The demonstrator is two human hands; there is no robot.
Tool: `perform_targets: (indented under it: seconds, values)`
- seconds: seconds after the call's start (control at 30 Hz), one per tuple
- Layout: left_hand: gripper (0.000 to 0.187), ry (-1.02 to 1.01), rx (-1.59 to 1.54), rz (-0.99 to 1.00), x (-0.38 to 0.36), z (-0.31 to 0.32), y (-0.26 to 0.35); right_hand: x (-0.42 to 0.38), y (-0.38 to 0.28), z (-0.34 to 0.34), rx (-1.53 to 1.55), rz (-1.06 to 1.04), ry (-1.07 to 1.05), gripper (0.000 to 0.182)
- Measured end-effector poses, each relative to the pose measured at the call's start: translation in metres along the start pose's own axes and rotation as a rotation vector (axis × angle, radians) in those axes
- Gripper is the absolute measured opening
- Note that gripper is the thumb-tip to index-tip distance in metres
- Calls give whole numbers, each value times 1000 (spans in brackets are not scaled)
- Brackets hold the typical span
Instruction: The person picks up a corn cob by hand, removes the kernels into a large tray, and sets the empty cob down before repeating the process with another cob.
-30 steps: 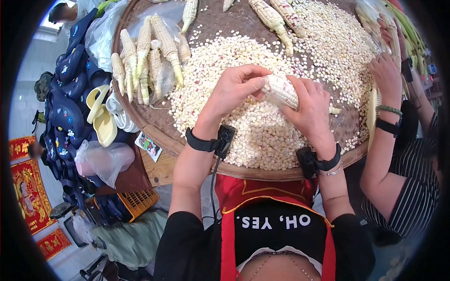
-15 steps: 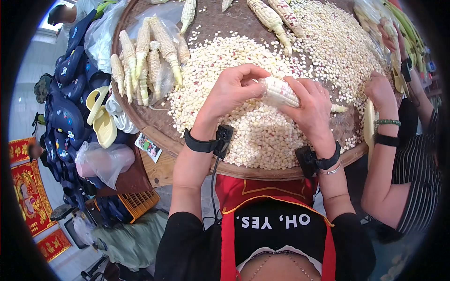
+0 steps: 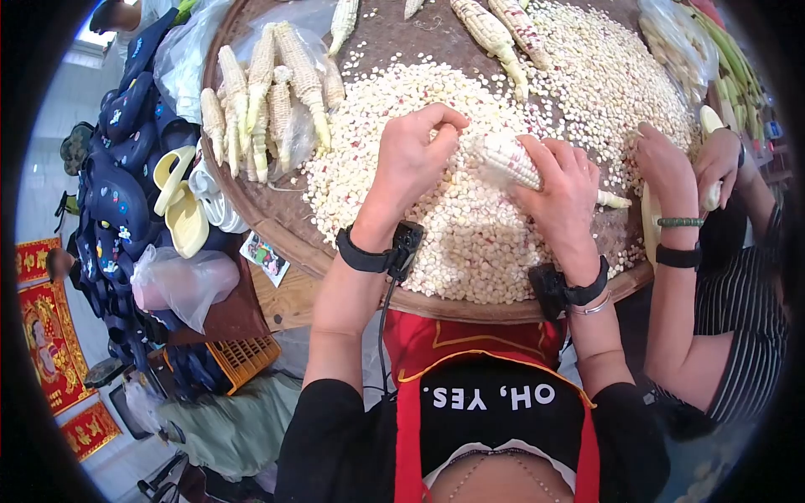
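Note:
My right hand [image 3: 560,191] is wrapped round a corn cob [image 3: 510,159], white with reddish kernels, its left end somewhat blurred. Its pale stem points out to the right, past my fingers. Just left of the cob and apart from it, my left hand [image 3: 417,155] is closed, fingers curled and thumb pressed in; whether kernels are inside is hidden. Below both hands spreads a heap of loose corn kernels [image 3: 470,251] on a round brown tray [image 3: 289,243]. Stripped cobs [image 3: 293,75] lie piled at the tray's left.
Several unshelled cobs [image 3: 482,33] lie at the tray's far side. On the right, a co-worker's hands [image 3: 667,172] are close to the rim, one holding a pale cob [image 3: 711,197]. Plastic bags [image 3: 675,50] and green husks [image 3: 729,50] are beyond. Dark blue clogs [image 3: 122,201] hang at left.
My left hand has drawn away from the cob, up and left, leaving a gap. My right hand still grips the cob. The co-worker's far hand has come down and nearer with a cob.

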State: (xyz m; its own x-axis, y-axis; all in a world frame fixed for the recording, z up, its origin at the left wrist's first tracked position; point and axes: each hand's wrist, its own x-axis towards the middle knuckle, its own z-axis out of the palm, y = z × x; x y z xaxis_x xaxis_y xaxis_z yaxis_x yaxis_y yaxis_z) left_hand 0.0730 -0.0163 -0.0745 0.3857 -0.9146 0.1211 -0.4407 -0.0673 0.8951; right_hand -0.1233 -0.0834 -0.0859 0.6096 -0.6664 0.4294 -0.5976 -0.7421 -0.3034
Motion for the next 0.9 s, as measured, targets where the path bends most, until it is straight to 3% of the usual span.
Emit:
perform_targets:
  seconds: [0.03, 0.13, 0.27, 0.33, 0.9]
  values:
    - [20, -3, -1, 1, 0, 0, 0, 1, 1, 1, 2, -5, 12, 57]
    - [19, -155, -390, -152, 1, 0, -1, 0, 3, 4, 8, 0, 17, 57]
    - [23, -194, -433, -157, 1, 1, 2, 1, 1, 4, 10, 12, 1, 57]
    - [24, -335, -460, -217, 0, -1, 6, 1, 0, 3, 11, 14, -29, 58]
    - [25, -447, -532, -261, 4, 0, -9, -1, 0, 3, -45, -81, -12, 60]
